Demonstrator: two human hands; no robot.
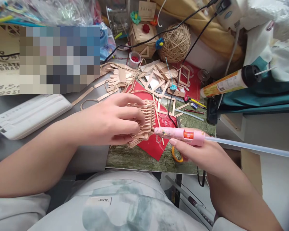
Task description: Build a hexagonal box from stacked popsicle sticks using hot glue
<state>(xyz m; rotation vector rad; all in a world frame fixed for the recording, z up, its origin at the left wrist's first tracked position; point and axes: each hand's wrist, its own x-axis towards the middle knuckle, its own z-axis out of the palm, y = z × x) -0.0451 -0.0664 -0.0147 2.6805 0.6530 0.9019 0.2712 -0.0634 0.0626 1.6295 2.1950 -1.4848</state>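
Across the wood-grain tabletop [135, 164] lies a red sheet [158, 153], partly under my work. Behind it sit a wound-cord ball [175, 41] and a stick box [141, 38], both of which look complete to me. Nearer, the ridged stick stack [148, 118] is under my left hand [98, 120], its fingers curled and slightly apart over the rows, bracing it. Many layers are built up, so I judge it well along, though its covered side hides how complete it is. My right hand [198, 154] has its fingers wrapped round the pink glue gun [177, 133], nozzle at the stack's near right edge; whether glue is flowing, I can't tell. A long glue stick [250, 147] juts from its back. Small stick frames [184, 76] look assembled but lie apart from the stack, while the loose sticks [119, 75] seem unused.
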